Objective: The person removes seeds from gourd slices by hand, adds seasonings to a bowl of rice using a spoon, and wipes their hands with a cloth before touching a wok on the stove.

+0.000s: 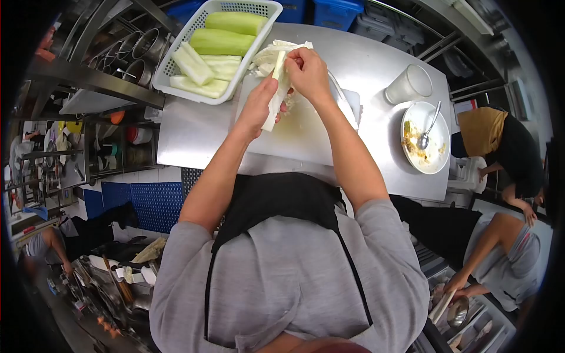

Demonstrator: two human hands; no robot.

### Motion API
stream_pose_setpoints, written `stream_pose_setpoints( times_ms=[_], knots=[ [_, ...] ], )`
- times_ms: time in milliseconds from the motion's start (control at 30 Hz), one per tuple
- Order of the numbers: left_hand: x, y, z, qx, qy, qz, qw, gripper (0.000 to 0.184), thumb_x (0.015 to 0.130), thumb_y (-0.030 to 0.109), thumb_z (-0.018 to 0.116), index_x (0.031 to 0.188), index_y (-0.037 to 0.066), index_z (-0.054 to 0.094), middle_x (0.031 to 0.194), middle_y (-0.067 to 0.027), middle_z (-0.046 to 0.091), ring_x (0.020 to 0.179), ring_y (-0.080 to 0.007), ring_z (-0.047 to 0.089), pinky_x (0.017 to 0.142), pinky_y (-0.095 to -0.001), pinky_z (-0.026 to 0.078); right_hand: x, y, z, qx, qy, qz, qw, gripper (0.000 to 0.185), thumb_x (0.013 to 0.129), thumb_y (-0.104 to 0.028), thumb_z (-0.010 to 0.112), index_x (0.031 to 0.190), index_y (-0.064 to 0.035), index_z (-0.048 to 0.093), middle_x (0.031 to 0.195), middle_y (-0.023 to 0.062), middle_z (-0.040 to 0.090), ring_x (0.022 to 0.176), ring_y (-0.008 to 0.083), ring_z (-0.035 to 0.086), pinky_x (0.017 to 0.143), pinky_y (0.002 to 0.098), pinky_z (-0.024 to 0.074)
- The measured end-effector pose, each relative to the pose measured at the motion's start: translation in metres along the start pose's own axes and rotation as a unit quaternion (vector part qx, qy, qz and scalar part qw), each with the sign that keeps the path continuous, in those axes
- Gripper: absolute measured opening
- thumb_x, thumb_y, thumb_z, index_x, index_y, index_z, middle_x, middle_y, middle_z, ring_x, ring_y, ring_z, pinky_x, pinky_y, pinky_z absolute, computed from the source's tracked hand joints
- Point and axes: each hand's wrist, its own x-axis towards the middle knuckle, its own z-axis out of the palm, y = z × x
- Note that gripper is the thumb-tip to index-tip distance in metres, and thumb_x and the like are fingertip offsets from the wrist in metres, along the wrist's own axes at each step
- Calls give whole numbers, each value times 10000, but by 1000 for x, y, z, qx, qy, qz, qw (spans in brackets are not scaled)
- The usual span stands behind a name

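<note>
My left hand [258, 107] is closed around a long, flat, pale whitish piece of vegetable [275, 106], held upright and slightly tilted above the white cutting board [306, 148]. At its upper end, my right hand [310, 72] has its fingers pinched together against the edge; the fingertips are partly hidden. Behind both hands lies a heap of pale, ragged pieces [269, 56], whose kind I cannot make out. Small pale scraps are on the board below the hands. To the left, a white plastic basket [176, 92] holds peeled light-green gourds [220, 42], some whole and some cut.
On the steel table [376, 159], at right, stand a translucent cup [409, 83] and a white bowl [436, 159] with food remains and a spoon [432, 120]. Blue bins [336, 13] are behind the table. Co-workers [500, 247] work at right; another person is at far left.
</note>
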Motion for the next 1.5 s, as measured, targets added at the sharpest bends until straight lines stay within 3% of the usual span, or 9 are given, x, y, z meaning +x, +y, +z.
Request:
stream_pose_setpoints(
  times_ms=[167, 267, 400, 467, 667, 900, 1000, 1100, 1500],
  knots=[
    [-4, -2, 4, -2, -9, -1, 1000, 455, 1035, 383, 467, 1393, 104, 446, 1066, -81, 614, 703, -121, 583, 482, -237, 453, -6, 4, 0, 10, -27, 42, 999, 180, 804, -128, 670, 918, 11, 670, 867, 164, 632, 710, 276, 650, 694, 382, 541],
    [-3, 7, 2, -46, -13, -27, 999, 635, 979, 311, 547, 1548, 215, 281, 1079, -68, 594, 683, -127, 592, 462, -238, 456, -15, 0, 2, 15, -16, 29, 999, 212, 798, -106, 671, 970, 18, 661, 849, 145, 622, 712, 259, 649, 688, 376, 541],
    [7, 5, -16, -57, -44, -64, 995, 700, 936, 230, 575, 1547, 239, 233, 1071, -77, 568, 642, -143, 593, 444, -250, 463, -15, 0, 9, -8, -17, -5, 1000, 257, 809, -97, 692, 1031, 26, 648, 792, 97, 640, 660, 170, 630, 606, 314, 532],
    [3, 5, -7, -16, -19, -44, 999, 679, 936, 220, 575, 1534, 244, 255, 1050, -80, 558, 600, -142, 577, 433, -256, 463, -10, -2, 6, 1, -20, 11, 1000, 250, 801, -102, 680, 1013, 26, 650, 829, 127, 630, 698, 230, 642, 661, 355, 540],
    [4, 8, -6, -127, -39, -70, 989, 619, 1024, 342, 496, 1563, 253, 206, 957, -78, 527, 516, -124, 504, 415, -256, 450, -13, -4, 7, 12, -50, 23, 998, 221, 810, -114, 674, 978, 29, 652, 879, 163, 654, 724, 265, 658, 692, 380, 548],
    [-1, 5, 3, -64, -62, -29, 996, 582, 1057, 428, 413, 1567, 244, 200, 953, -83, 528, 515, -119, 497, 402, -247, 428, -15, -14, -1, 29, -91, 80, 992, 135, 867, -102, 620, 882, 31, 634, 815, 193, 664, 745, 297, 698, 668, 429, 544],
    [1, 1, 2, -50, -49, -23, 997, 582, 1058, 432, 411, 1564, 222, 214, 978, -83, 537, 516, -120, 495, 402, -248, 425, -17, -10, 1, 7, -99, 101, 990, 132, 891, -108, 620, 930, 15, 643, 725, 123, 657, 646, 214, 669, 581, 359, 518],
    [10, -7, 0, -31, -25, -9, 999, 583, 1055, 436, 414, 1557, 200, 235, 1042, -86, 541, 519, -124, 497, 402, -249, 423, -29, 3, 18, -92, -51, -47, 993, 144, 892, -126, 633, 928, 12, 647, 745, 132, 665, 681, 234, 673, 620, 372, 519],
    [12, -1, -7, 10, -18, 1, 1000, 590, 1043, 504, 410, 1523, 179, 296, 1040, -67, 563, 562, -138, 540, 415, -270, 438, -31, -7, 16, -67, -56, -36, 995, 144, 897, -110, 591, 862, 23, 632, 756, 181, 658, 617, 304, 666, 621, 410, 515]
  ],
)
